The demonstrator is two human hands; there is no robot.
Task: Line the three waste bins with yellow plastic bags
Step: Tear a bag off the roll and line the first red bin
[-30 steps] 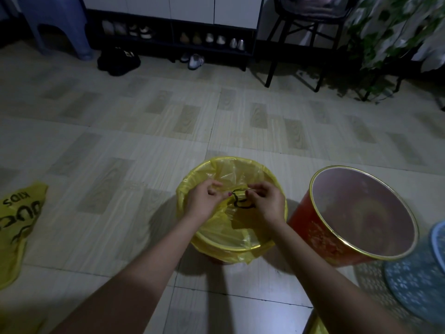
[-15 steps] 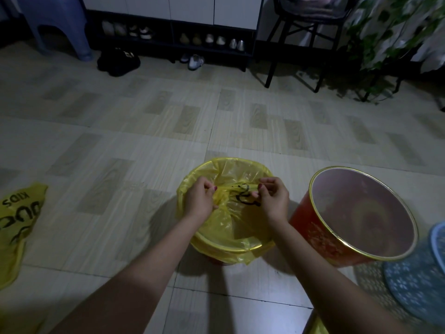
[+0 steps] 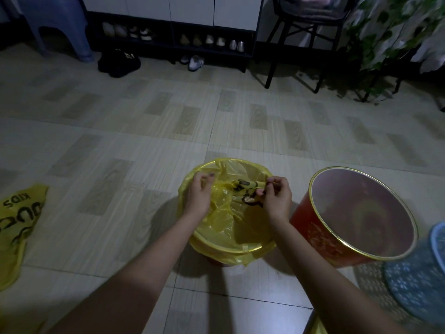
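On tiled floor: three bins, one lined (image 3: 231, 247), red (image 3: 320, 239) and blue (image 3: 419, 280) bare. Left hand (image 3: 198, 197) and right hand (image 3: 277, 201) pinching one yellow bag (image 3: 224, 218); second bag (image 3: 16, 220) flat leftward.

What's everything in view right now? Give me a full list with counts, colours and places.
Lined bin: 1, gold rim, centre.
Bag in bin: 1, yellow, black print.
Red bin: 1, unlined, right of centre.
Blue bin: 1, patterned, far right, partly cut off.
Spare bag: 1, yellow, floor at left.
Stool: 1, blue, top left.
Shoe rack: 1, dark, far wall.
Chair: 1, black, back right.
Plant: 1, green, top right.
Hands: left hand and right hand, pinching the bag.
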